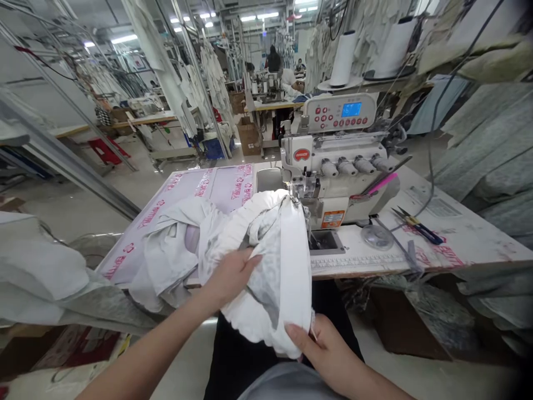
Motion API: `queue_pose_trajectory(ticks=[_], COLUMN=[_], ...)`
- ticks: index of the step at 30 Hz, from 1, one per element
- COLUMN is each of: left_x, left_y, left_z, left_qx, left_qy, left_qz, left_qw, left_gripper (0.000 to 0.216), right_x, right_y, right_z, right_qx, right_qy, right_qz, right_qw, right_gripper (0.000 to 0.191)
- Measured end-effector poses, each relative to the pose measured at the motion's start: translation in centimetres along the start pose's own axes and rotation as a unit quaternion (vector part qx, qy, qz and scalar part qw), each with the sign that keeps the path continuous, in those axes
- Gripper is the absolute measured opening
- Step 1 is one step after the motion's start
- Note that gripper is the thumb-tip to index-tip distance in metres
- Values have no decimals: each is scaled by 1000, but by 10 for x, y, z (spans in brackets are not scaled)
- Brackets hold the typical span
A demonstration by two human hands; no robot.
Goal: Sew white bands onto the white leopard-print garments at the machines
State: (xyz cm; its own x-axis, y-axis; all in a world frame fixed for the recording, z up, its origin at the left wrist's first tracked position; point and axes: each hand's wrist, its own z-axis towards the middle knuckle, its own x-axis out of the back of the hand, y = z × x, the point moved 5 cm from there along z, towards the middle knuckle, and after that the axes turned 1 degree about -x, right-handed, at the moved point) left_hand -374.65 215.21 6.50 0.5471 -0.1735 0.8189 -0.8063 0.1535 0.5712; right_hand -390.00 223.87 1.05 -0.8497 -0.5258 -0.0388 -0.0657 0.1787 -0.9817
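A white garment (245, 311) with a gathered edge and a smooth wide band (293, 261) runs from the needle area of the overlock sewing machine (300, 161) down over my lap. My right hand (327, 344) pinches the lower end of the band, thumb on top and fingers underneath. Higher up, my left hand (233, 272) is closed on the garment's inner folds, its fingertips partly hidden in the fabric. The rest of the cloth lies bunched to the left on the table. Where the band meets the presser foot, the needle is too small to make out.
Scissors (416, 225) and a small clear round dish (377, 237) lie right of the machine. A ruler strip (362, 264) follows the table's front edge. Thread cones (343, 58) stand behind. Fabric hangs at both sides; other workstations and people are farther back.
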Motion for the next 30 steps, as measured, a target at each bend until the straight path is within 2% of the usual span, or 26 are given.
queue_pose_trajectory(ticks=[4, 10, 19, 24, 27, 28, 30], left_x=[36, 48, 70, 84, 77, 68, 39], left_y=[8, 17, 20, 22, 44, 54, 72], left_z=[2, 33, 70, 94, 82, 74, 55], left_qx=[-2, -9, -33, -21, -65, -101, -166], left_qy=[80, 168, 217, 232, 254, 242, 180], left_qz=[32, 104, 191, 242, 239, 229, 212], left_qw=[996, 980, 957, 942, 935, 937, 946], left_gripper=[36, 34, 31, 29, 23, 29, 49], right_x=[9, 33, 63, 76, 78, 78, 78], right_y=[-4, -25, -39, -43, -50, -53, -59], right_z=[10, 39, 77, 98, 107, 110, 113], right_qx=[6, 50, 59, 30, -5, -13, -22], right_qy=[15, 21, 50, 89, 105, 110, 115], right_qz=[14, 8, -10, 40, 103, 132, 188], right_qw=[1000, 999, 997, 995, 989, 985, 975], right_gripper=[38, 33, 36, 41, 45, 46, 45])
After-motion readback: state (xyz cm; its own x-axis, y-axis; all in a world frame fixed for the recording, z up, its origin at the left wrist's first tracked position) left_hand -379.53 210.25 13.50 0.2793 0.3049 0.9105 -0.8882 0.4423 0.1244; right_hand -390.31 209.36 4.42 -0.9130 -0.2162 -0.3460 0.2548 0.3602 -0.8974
